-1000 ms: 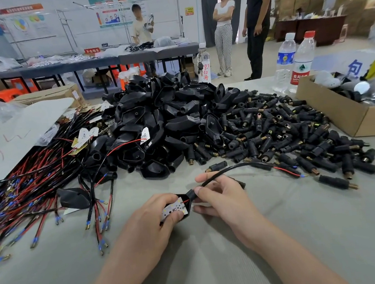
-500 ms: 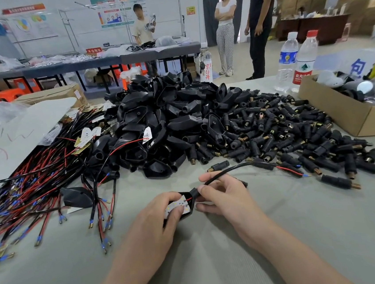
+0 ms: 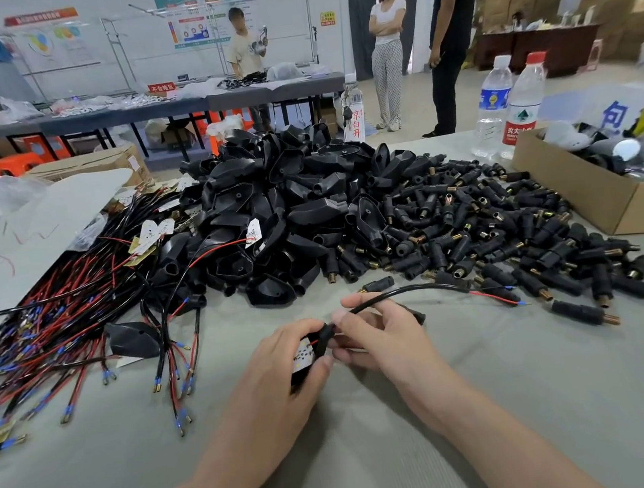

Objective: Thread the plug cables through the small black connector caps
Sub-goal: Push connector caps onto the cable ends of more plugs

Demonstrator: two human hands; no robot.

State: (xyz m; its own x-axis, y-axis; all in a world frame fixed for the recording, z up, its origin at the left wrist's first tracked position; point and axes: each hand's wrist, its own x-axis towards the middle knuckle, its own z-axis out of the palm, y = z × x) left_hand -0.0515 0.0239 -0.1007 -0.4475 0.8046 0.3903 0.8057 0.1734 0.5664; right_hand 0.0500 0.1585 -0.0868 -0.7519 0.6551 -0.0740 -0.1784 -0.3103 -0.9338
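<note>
Head view, over a workshop bench (image 3: 527,401): a small black cap (image 3: 324,341) is held just above the grey cloth near the bench's front middle, caught between a person's two bare hands. The left hand (image 3: 282,371) curls round the cap and a white dotted tag (image 3: 302,359), its grip pinching both from the left side. The right hand (image 3: 385,336) meets it fingertip to fingertip, its grip pinched on the black cable (image 3: 416,287) right at the cap's mouth. A sliver of red shows between cap and tag; how far the cable has gone through the cap cannot be told.

From the right hand the cable arcs up and to the right, ending in a thin red wire (image 3: 493,297) with a blue tip that lies on the cloth among loose plugs (image 3: 490,234). Those small black plugs, many brass-ended, spread across the bench's right half. Beside them, at centre, rises a heap of larger black shells (image 3: 288,207). One more shell (image 3: 133,339) lies alone to the left, at the edge of a sprawl of red and black wires (image 3: 43,324). A cardboard box (image 3: 601,198) stands at far right, with two water bottles (image 3: 508,105) just behind it. Three people (image 3: 386,38) stand in the room beyond.
</note>
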